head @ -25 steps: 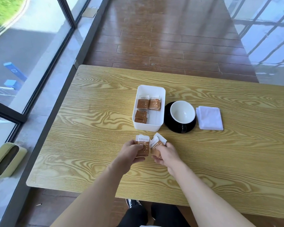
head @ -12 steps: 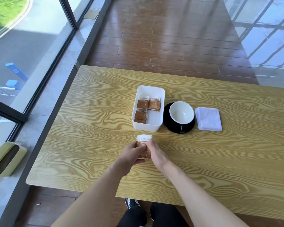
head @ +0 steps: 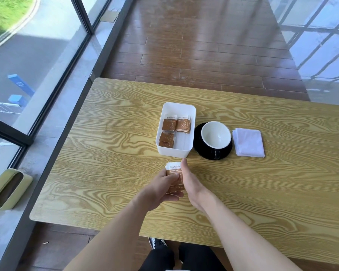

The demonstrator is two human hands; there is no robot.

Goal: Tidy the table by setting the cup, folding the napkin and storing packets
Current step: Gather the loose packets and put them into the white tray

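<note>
My left hand (head: 160, 187) grips a small stack of brown-and-white packets (head: 174, 170) just above the wooden table (head: 110, 153), in front of the white box. My right hand (head: 190, 182) stands edge-on against the stack's right side, fingers straight and pressed to it. The white box (head: 191, 118) holds several more brown packets (head: 176, 125) in two compartments. Right of the box a white cup (head: 215, 134) sits on a black saucer (head: 199, 149). A folded white napkin (head: 248, 141) lies flat to the right of the saucer.
A glass window wall runs along the left beside the table. A pale green bin (head: 7, 189) stands on the floor at the lower left. Brown wooden floor extends beyond the table's far edge. My legs and a shoe (head: 157, 243) show below the near edge.
A second ago each hand held its own packets apart. They have come together into one stack in my left hand, and my right hand now lies flat against its side.
</note>
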